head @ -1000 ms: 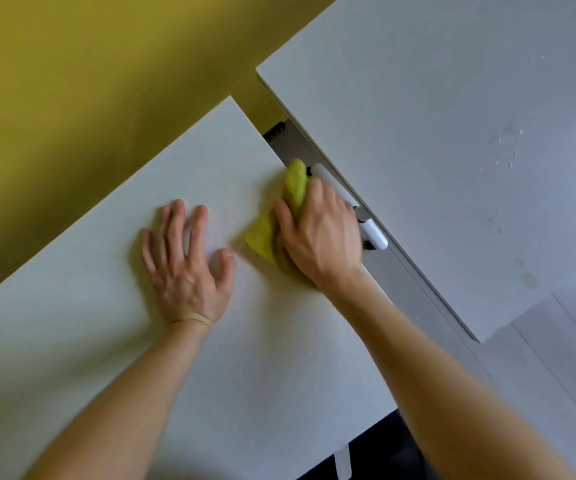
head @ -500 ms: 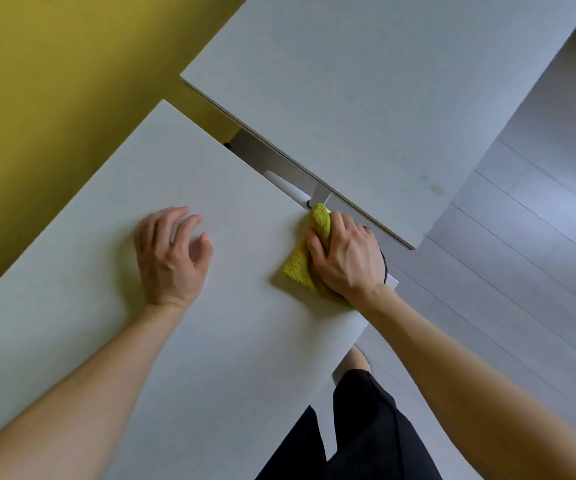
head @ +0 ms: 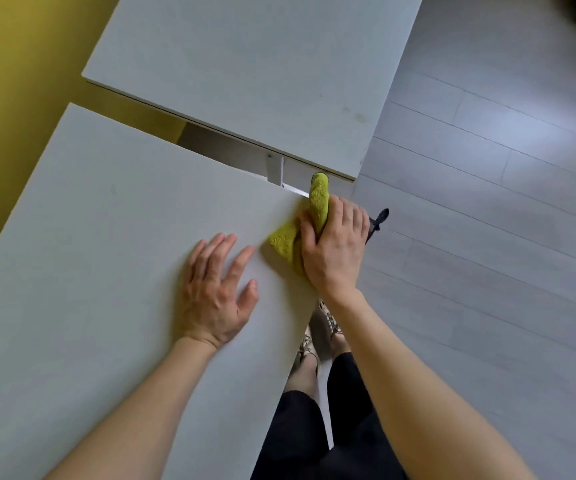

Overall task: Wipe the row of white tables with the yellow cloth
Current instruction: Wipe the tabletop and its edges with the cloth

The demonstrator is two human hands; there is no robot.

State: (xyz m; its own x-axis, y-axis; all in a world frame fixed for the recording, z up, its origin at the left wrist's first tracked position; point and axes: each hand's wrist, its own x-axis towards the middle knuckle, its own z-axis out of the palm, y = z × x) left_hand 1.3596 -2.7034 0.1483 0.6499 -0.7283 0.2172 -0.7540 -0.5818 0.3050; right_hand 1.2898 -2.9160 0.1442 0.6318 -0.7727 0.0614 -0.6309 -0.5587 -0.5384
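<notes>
Head view looks down on the near white table (head: pixel 106 271), whose far right corner is where the work sits. At that corner the right hand (head: pixel 335 247) presses the yellow cloth (head: pixel 288 242) onto the tabletop, fingers curled over the bunched fabric and gripping it; one end of the cloth sticks up past the fingertips and over the table's far edge, above the gap between the tables. Just beside it, toward the table's middle, the left hand (head: pixel 215 299) lies flat and open on the surface, fingers spread, holding nothing. Beyond the narrow gap stands the second white table (head: pixel 245 64), with a few faint marks near its right edge. Grey plank flooring (head: pixel 487 237) lies off the right edges, a yellow wall (head: pixel 13 81) off the left.
</notes>
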